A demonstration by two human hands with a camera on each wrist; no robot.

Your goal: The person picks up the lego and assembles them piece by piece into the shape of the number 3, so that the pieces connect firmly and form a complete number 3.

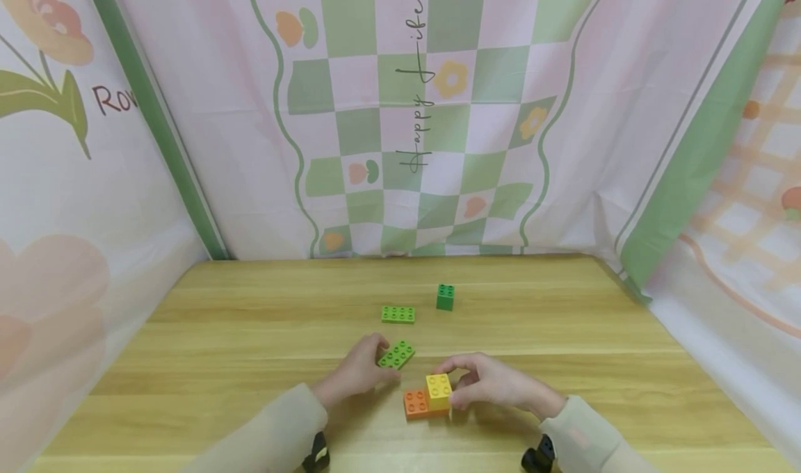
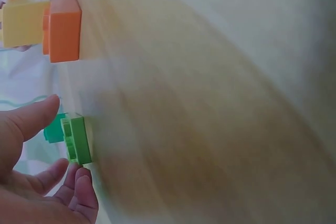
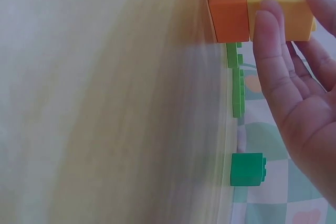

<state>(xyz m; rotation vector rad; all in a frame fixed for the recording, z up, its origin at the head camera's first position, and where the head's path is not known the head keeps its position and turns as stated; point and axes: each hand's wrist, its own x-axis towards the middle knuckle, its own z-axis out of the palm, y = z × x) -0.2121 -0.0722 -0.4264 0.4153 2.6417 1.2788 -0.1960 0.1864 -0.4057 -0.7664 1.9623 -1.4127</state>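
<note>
Partly, the yellow brick (image 1: 439, 391) hides the orange brick (image 1: 415, 405) (beneath).

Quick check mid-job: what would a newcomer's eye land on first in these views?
Probably the bright yellow brick atop the right end of the orange brick, near the front of the table, with the right hand at it. Next, the angled light green brick beside the left hand. Behind the table, the green-and-white checked cloth with "Happy Life" lettering also stands out.
</note>
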